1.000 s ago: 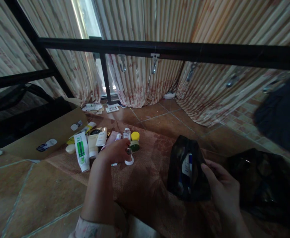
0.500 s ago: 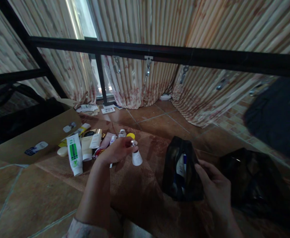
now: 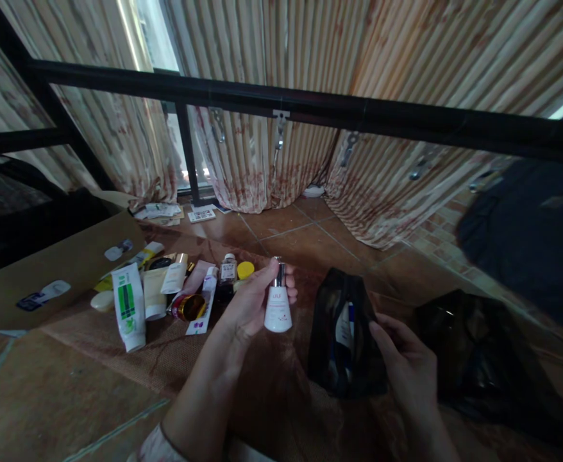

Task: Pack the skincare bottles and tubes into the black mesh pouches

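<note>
My left hand (image 3: 252,298) is closed around the silver neck of a white cosmetic bottle (image 3: 278,309), which hangs upright above the brown cloth (image 3: 166,359). To its right stands a black toiletry pouch (image 3: 324,340) with its top unzipped; a white and blue tube (image 3: 344,327) shows inside. My right hand (image 3: 406,356) pinches the pouch's right edge. Left of the bottle lie a white and green tube (image 3: 128,305), a cream tube (image 3: 154,292), a gold-capped white tube (image 3: 174,274), a round gold container (image 3: 190,308), a small clear-capped bottle (image 3: 227,268) and a yellow-lidded jar (image 3: 245,269).
A cardboard box (image 3: 70,263) with a black bag inside is at the left. A black plastic bag (image 3: 483,359) lies right of my right hand. Behind run a black metal bar (image 3: 310,115) and striped curtains (image 3: 243,154); papers (image 3: 161,210) lie on the tiled floor.
My left hand has brought the white bottle slightly right, toward the pouch, and turned it so the printed label faces me. My right hand still grips the pouch. The view has shifted slightly.
</note>
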A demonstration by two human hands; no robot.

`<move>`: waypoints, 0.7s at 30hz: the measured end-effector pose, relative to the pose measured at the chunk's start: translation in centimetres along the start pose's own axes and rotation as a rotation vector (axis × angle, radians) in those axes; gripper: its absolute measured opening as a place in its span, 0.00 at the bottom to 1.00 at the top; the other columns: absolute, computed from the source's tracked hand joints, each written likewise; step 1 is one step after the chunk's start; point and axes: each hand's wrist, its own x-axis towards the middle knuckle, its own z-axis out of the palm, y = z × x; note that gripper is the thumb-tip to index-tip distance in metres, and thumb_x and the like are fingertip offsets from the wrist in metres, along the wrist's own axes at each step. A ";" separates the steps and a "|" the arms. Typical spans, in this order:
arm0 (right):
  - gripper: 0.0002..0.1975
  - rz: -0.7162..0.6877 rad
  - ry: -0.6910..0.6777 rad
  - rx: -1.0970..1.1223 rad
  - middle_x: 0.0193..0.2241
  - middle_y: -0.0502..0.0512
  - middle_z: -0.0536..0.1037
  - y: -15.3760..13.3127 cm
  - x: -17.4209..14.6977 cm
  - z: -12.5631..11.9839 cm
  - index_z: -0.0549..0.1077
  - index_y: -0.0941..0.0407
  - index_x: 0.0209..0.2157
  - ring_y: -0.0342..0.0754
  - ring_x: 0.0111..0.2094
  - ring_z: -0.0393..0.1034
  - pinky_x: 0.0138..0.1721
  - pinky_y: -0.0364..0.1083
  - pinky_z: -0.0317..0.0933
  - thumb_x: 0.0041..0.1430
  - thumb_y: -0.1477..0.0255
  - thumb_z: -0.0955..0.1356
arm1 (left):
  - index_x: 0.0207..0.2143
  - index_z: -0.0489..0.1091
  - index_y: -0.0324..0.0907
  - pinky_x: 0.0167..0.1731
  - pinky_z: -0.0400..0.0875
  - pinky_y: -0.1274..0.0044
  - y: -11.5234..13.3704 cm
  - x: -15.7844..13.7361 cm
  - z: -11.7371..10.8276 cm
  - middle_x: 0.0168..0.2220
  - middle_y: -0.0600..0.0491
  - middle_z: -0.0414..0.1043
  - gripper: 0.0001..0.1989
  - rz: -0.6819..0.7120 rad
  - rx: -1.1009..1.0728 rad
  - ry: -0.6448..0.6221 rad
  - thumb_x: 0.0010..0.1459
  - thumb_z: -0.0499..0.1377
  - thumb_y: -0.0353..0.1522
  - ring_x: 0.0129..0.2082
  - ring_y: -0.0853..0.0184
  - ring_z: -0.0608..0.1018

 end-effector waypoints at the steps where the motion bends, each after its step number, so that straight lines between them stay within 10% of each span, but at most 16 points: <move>1: 0.22 0.005 -0.001 0.004 0.33 0.56 0.82 0.0 0.0 0.0 0.78 0.57 0.42 0.50 0.30 0.76 0.28 0.44 0.69 0.48 0.57 0.73 | 0.35 0.71 0.38 0.28 0.71 0.79 -0.3 0.1 0.2 0.27 0.54 0.70 0.16 -0.017 -0.019 -0.020 0.61 0.57 0.44 0.24 0.73 0.74; 13: 0.22 -0.002 0.004 -0.010 0.33 0.55 0.81 0.0 0.0 0.0 0.79 0.56 0.41 0.50 0.31 0.75 0.30 0.44 0.70 0.48 0.57 0.73 | 0.36 0.70 0.39 0.22 0.67 0.79 -0.5 -0.2 0.6 0.25 0.54 0.69 0.25 -0.034 -0.006 -0.151 0.63 0.49 0.51 0.19 0.72 0.72; 21: 0.22 -0.001 0.003 0.003 0.31 0.55 0.81 0.2 0.1 0.0 0.79 0.56 0.41 0.48 0.29 0.74 0.28 0.44 0.69 0.48 0.57 0.74 | 0.34 0.70 0.39 0.23 0.67 0.79 -0.7 0.6 0.7 0.23 0.54 0.67 0.23 -0.094 -0.043 0.002 0.66 0.45 0.46 0.18 0.73 0.70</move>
